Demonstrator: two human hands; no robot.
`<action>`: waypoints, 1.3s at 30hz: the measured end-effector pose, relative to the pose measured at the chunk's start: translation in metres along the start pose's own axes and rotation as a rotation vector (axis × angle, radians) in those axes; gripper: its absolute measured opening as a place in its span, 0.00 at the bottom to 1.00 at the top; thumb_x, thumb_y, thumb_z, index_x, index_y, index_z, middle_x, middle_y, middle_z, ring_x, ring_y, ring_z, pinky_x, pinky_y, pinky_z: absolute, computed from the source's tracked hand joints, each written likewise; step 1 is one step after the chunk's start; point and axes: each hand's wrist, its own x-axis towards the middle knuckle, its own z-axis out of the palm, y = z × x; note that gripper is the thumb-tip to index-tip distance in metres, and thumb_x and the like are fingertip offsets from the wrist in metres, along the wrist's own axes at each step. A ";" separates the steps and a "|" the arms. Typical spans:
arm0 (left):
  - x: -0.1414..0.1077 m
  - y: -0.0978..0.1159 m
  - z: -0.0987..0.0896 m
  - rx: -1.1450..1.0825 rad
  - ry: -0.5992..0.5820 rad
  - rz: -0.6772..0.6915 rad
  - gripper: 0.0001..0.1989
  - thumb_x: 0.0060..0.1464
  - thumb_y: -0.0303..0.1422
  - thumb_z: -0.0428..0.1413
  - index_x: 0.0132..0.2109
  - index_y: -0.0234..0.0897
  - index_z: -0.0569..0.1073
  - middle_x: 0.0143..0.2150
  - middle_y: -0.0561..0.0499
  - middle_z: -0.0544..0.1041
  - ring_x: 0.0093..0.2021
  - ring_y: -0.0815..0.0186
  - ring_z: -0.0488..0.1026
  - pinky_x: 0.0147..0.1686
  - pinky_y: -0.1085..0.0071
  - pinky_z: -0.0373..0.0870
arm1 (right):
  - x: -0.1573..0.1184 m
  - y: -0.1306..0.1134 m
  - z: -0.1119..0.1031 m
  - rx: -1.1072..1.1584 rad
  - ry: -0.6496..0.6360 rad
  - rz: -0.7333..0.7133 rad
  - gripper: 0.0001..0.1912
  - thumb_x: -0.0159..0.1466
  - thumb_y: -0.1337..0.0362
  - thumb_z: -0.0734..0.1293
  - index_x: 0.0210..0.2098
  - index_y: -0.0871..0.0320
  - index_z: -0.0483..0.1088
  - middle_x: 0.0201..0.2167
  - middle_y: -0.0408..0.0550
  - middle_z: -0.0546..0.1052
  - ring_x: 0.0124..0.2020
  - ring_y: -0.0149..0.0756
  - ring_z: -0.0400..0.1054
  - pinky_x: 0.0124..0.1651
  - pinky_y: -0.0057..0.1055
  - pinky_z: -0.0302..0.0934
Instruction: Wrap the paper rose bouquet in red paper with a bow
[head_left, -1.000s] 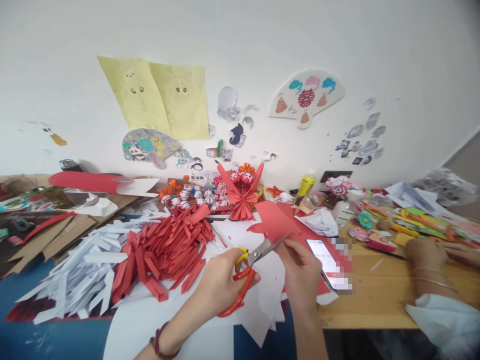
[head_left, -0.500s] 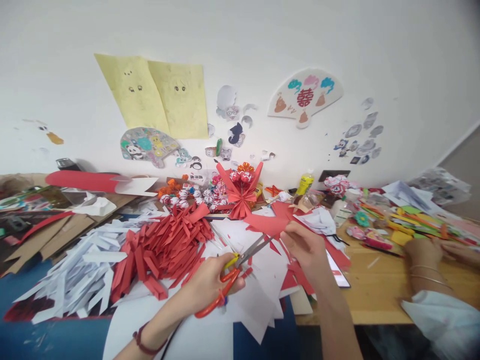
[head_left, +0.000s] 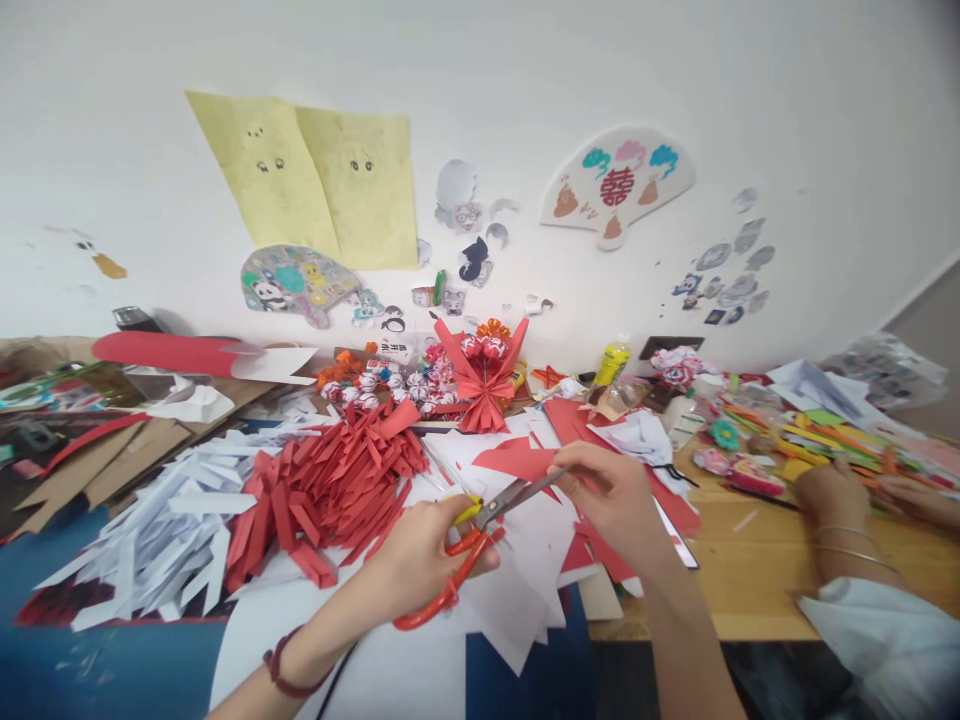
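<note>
My left hand (head_left: 424, 555) is wrapped around the scissors (head_left: 451, 595), which have orange and yellow handles. Their blades point up to the right and lie close under a piece of red paper (head_left: 514, 459). Pinched in the fingers of my right hand (head_left: 611, 500) is the right end of that paper, with the blade tips beside those fingers. Whether the blades touch the paper is unclear. Below the scissors lie white paper sheets (head_left: 517, 610). Left of my left hand is a heap of folded red paper strips (head_left: 337, 490), next to a pile of folded white paper strips (head_left: 169, 510).
A red folded-paper ornament (head_left: 486, 395) stands behind the work area. At the right, another person's hand (head_left: 836, 495) reaches over colourful paper strips (head_left: 832, 440). A yellow bottle (head_left: 613, 363) stands near the wall. Cardboard pieces (head_left: 112, 465) lie at the left.
The scissor blades have swung slightly upward and now reach my right fingers. The red paper has shifted a little left and down with my right hand. The other person's hand has moved slightly.
</note>
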 end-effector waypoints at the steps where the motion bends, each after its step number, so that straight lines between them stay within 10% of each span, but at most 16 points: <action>1: -0.001 0.000 0.001 0.021 0.016 -0.009 0.11 0.53 0.42 0.59 0.36 0.39 0.71 0.30 0.53 0.76 0.28 0.66 0.70 0.27 0.75 0.60 | 0.000 0.000 0.000 -0.008 0.007 -0.012 0.09 0.63 0.56 0.69 0.32 0.55 0.77 0.32 0.47 0.80 0.34 0.38 0.74 0.38 0.32 0.68; 39: -0.005 0.005 0.005 0.073 0.088 -0.039 0.14 0.51 0.45 0.61 0.34 0.40 0.69 0.27 0.54 0.74 0.28 0.65 0.67 0.26 0.75 0.56 | -0.010 -0.006 -0.003 -0.046 0.038 -0.085 0.05 0.64 0.66 0.68 0.32 0.53 0.77 0.31 0.43 0.81 0.34 0.35 0.75 0.40 0.29 0.66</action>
